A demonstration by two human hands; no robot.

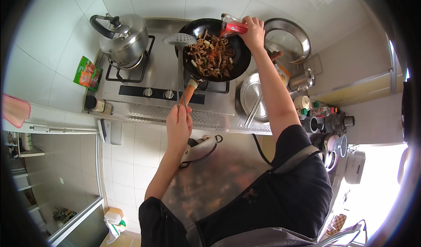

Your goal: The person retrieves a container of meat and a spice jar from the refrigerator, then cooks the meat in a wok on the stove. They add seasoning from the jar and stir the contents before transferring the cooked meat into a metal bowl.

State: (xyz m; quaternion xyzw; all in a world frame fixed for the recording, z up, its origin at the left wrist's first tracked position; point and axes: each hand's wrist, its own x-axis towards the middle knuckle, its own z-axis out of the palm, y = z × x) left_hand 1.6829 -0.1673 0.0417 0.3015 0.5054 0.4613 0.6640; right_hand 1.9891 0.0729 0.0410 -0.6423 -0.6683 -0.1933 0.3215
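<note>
A black wok (241, 61) sits on the right burner with browned meat strips (210, 59) and pale green pieces inside. Over its far right edge, my right hand (255, 33) holds a tilted clear container with a red label (235, 27); red seasoning lies on the meat below its mouth. My left hand (179, 123) grips the metal handle of a slotted skimmer (180, 39) together with the wok's wooden handle (189, 91). The skimmer's perforated head is above the wok's left rim, apart from the meat.
A steel kettle (123, 38) stands on the left burner, beside a green food packet (88, 73). Right of the wok are a glass lid (289, 40), a steel strainer (255, 97) and several jars and bottles. The stove's steel front edge (148, 115) runs below.
</note>
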